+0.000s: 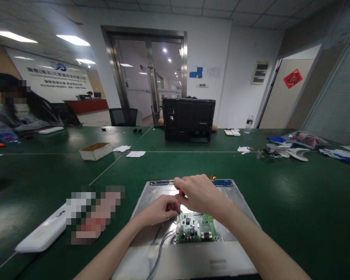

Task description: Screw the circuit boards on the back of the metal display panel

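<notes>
Apparently mid-screw, the right hand [200, 194] grips a screwdriver [181, 198] over the green circuit board [196, 228] on the bench-borne metal panel [151, 202], left hand [160, 210] pinching its tip; next needs steady downward turning.

Two bare forearms, sleeveless to the frame edge; left hand [160, 210] and right hand [200, 193] ungloved, without rings or watch.
</notes>
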The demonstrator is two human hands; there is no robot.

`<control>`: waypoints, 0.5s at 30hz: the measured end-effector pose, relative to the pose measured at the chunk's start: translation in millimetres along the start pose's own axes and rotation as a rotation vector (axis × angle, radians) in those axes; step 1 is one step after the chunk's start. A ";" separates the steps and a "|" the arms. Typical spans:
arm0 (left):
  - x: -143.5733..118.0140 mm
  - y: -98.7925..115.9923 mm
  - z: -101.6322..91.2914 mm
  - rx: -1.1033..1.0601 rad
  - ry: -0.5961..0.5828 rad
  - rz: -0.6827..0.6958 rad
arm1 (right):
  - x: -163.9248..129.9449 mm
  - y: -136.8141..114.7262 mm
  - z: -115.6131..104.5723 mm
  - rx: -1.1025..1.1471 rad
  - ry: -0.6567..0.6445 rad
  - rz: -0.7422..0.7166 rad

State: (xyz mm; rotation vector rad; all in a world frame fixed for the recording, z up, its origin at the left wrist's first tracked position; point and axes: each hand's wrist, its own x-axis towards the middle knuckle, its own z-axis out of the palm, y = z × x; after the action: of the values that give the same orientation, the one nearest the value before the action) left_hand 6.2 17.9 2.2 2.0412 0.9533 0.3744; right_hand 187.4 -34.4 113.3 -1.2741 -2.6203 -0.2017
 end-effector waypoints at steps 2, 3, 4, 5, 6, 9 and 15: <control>0.5 -1.4 0.2 0.004 -0.005 0.001 | -1.1 -0.3 -1.1 0.034 0.008 -0.037; 0.7 -1.9 0.2 0.007 -0.006 0.003 | -1.6 -0.5 -1.4 0.050 0.013 -0.055; 0.8 -2.1 0.1 0.012 -0.004 0.005 | -2.1 -0.7 -1.6 0.060 0.019 -0.070; 0.8 -2.1 0.0 0.017 0.002 0.010 | -2.4 -0.9 -1.7 0.065 0.025 -0.076; 0.7 -1.8 0.0 0.025 0.009 0.019 | -2.4 -1.0 -1.6 0.067 0.028 -0.075; -0.1 0.2 -0.3 0.040 0.011 0.035 | -1.2 -1.1 -0.9 0.059 0.018 -0.032; -1.3 2.0 -0.3 0.001 0.005 0.001 | 1.7 -1.1 0.7 -0.012 -0.003 0.044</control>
State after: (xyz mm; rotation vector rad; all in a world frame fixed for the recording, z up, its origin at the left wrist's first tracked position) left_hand 6.2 16.4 4.0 2.0430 0.9556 0.3797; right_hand 185.5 -33.6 113.0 -1.3358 -2.5946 -0.2091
